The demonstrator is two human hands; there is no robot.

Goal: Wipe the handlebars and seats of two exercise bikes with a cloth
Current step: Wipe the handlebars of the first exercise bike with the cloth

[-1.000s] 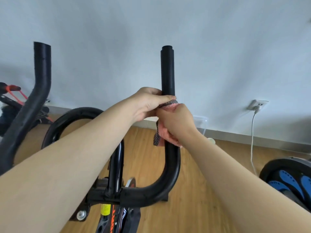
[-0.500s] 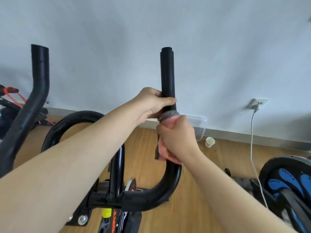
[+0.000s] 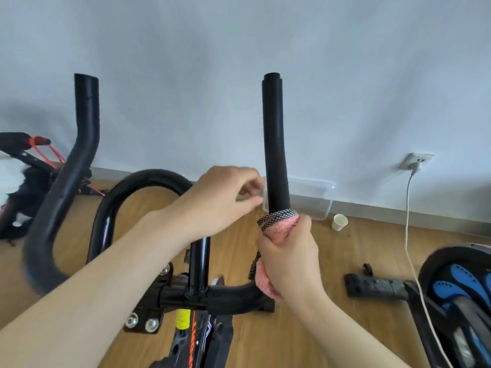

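The right hand (image 3: 289,264) clamps a pink knitted cloth (image 3: 281,227) around the black padded handlebar (image 3: 275,144), while the left hand (image 3: 225,197) hovers beside it, fingers (image 3: 249,201) loosely apart.

A pink fluffy cloth (image 3: 282,229) with a black-and-white speckled edge wraps the matte black foam handlebar (image 3: 275,144); at four o'clock, a black seat with blue pads (image 3: 457,277).
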